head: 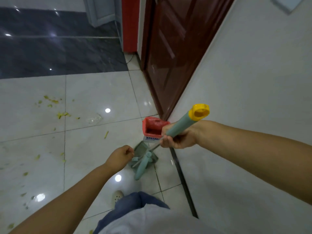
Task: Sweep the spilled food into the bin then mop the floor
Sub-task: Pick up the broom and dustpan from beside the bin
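Presently listed: right hand [177, 137], centre right of the frame, clamped round the teal grip of a long handle [181, 123] capped in yellow, its metal shaft slanted down toward lower centre; whether broom or mop cannot be told; left hand [121, 156], lower centre, apart from the right, fingers loosely curled, nothing seen held, just beside a grey-green dustpan [141, 147] lying on the floor; red bin [156, 128], centre, set at the foot of the dark door [168, 48]; spilled food [62, 114], yellow-green scraps scattered over the white tiles [94, 92] at the left, well apart from the bin. Step judged: tools being gathered, sweeping not yet begun. Recommended: the dustpan to be gripped by its teal stem; scraps to be drawn inward from the far left in short strokes, so that soft bits are not smeared.
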`<state>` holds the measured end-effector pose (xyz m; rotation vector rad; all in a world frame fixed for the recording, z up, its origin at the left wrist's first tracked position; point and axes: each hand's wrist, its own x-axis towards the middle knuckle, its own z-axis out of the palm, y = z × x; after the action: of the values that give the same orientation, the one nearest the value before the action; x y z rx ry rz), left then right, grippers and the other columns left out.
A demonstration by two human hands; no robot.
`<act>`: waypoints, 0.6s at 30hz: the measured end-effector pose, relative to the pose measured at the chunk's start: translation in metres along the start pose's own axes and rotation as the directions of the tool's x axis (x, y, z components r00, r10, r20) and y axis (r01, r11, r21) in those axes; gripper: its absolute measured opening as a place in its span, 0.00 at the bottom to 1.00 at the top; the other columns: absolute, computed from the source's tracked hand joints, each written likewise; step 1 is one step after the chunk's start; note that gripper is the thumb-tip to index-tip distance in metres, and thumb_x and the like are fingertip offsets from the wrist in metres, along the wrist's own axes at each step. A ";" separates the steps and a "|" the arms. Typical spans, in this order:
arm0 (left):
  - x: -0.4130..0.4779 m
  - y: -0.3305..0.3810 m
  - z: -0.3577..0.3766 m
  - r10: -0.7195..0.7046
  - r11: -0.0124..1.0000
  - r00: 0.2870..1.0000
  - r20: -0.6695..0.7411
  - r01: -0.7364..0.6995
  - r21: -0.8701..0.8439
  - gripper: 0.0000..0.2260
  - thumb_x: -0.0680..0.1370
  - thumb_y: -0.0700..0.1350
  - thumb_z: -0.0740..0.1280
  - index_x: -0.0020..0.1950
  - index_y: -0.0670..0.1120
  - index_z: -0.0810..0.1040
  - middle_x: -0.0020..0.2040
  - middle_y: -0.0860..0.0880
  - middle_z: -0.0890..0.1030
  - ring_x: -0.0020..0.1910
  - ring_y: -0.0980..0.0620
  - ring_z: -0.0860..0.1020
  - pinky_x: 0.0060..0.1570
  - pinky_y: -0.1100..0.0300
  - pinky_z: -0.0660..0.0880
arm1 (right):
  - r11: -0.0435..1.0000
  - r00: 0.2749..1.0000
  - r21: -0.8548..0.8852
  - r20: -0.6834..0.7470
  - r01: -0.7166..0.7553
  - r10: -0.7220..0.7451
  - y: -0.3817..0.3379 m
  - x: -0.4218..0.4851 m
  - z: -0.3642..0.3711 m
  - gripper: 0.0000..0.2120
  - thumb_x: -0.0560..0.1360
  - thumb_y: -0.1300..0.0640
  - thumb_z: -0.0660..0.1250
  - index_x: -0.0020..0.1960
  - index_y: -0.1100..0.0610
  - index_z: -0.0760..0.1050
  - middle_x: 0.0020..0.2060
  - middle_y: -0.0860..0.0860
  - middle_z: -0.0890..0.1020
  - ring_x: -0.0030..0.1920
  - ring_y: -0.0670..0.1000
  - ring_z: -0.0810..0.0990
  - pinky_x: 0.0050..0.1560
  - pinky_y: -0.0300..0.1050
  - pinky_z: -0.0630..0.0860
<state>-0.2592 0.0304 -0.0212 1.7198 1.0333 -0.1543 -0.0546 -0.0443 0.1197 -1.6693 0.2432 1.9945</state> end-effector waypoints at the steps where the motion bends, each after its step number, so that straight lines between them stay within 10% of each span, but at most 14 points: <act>1: -0.001 -0.007 -0.008 -0.009 1.000 1.000 -0.011 0.009 -0.005 0.04 0.78 0.41 0.62 0.48 0.47 0.76 0.48 0.44 0.80 0.51 0.43 0.79 0.55 0.51 0.75 | 1.000 0.999 0.009 0.037 -0.014 0.014 -0.008 0.005 0.012 0.06 0.64 0.72 0.63 0.41 0.66 0.70 0.28 0.59 0.75 0.20 0.49 0.77 0.18 0.36 0.74; 5: -0.005 -0.033 -0.037 -0.124 0.992 0.992 -0.038 0.123 -0.020 0.10 0.80 0.46 0.59 0.55 0.42 0.75 0.53 0.43 0.79 0.54 0.43 0.77 0.56 0.55 0.73 | 0.997 0.982 -0.017 0.174 -0.069 0.071 -0.031 0.031 0.061 0.32 0.43 0.81 0.73 0.45 0.70 0.71 0.31 0.62 0.77 0.21 0.51 0.78 0.19 0.38 0.75; 10: -0.008 -0.060 -0.069 -0.244 0.953 0.970 -0.018 0.236 -0.191 0.18 0.82 0.53 0.52 0.58 0.43 0.74 0.52 0.41 0.78 0.50 0.44 0.77 0.56 0.53 0.74 | 0.991 0.997 -0.127 0.055 -0.045 0.052 -0.053 0.044 0.129 0.10 0.74 0.70 0.54 0.56 0.69 0.65 0.36 0.61 0.76 0.21 0.48 0.75 0.20 0.35 0.74; 13: -0.013 -0.068 -0.084 -0.306 0.816 0.952 -0.009 0.257 -0.518 0.13 0.82 0.50 0.54 0.51 0.42 0.72 0.40 0.44 0.76 0.35 0.49 0.74 0.37 0.58 0.72 | 0.971 0.996 -0.230 0.058 -0.059 0.074 -0.059 0.048 0.157 0.16 0.72 0.71 0.51 0.59 0.66 0.63 0.28 0.62 0.76 0.19 0.48 0.71 0.19 0.36 0.72; 18: -0.011 -0.081 -0.111 -0.343 0.781 0.916 -0.208 0.156 -0.604 0.10 0.82 0.49 0.57 0.45 0.44 0.70 0.34 0.46 0.71 0.29 0.52 0.67 0.27 0.62 0.65 | 0.922 0.992 -0.381 0.128 0.064 -0.016 -0.091 0.067 0.190 0.07 0.76 0.70 0.52 0.51 0.66 0.66 0.30 0.60 0.73 0.18 0.48 0.73 0.20 0.35 0.73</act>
<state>-0.3629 0.1203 -0.0268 1.0542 1.3758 0.2532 -0.1797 0.1380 0.1156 -1.7512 -0.2434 2.2086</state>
